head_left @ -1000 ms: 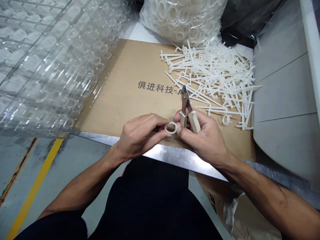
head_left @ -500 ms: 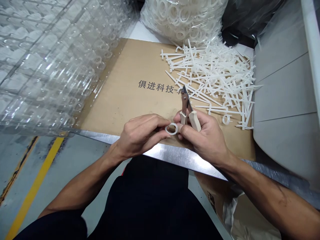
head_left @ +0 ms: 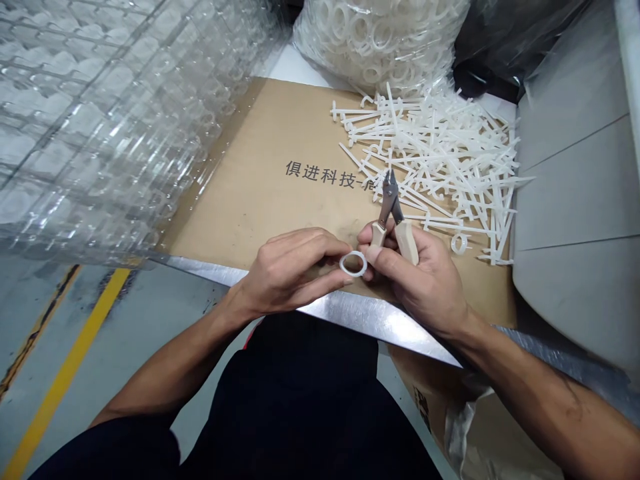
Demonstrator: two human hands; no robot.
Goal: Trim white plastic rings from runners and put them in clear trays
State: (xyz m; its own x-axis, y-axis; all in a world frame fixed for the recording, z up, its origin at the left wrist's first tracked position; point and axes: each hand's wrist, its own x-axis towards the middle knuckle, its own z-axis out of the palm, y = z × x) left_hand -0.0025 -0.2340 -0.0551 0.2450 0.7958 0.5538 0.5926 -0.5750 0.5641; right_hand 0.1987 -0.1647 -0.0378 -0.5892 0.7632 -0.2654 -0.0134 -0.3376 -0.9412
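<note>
My left hand (head_left: pixel 293 272) pinches a flat white plastic ring (head_left: pixel 353 264) at its left side between fingertips and thumb. The ring's right side sits against the thumb of my right hand (head_left: pixel 415 277). That hand grips a pair of side cutters (head_left: pixel 393 217) with cream handles and steel jaws. The jaws point up and away from me, over the cardboard sheet (head_left: pixel 260 213). They stand a little apart and hold nothing I can see. The fingers hide the lower handles.
Tangled white plastic runners (head_left: pixel 440 153) lie on the cardboard beyond the cutters, with a loose ring (head_left: pixel 459 244) at their edge. A bag of rings (head_left: pixel 380 40) stands behind. Stacked clear trays (head_left: pixel 100 113) rise left; a steel table edge (head_left: pixel 360 317) runs in front.
The whole scene sits slightly further right in the picture. The ring and cutters have moved right with it, and the cutters lean more to the right. Both hands keep their hold.
</note>
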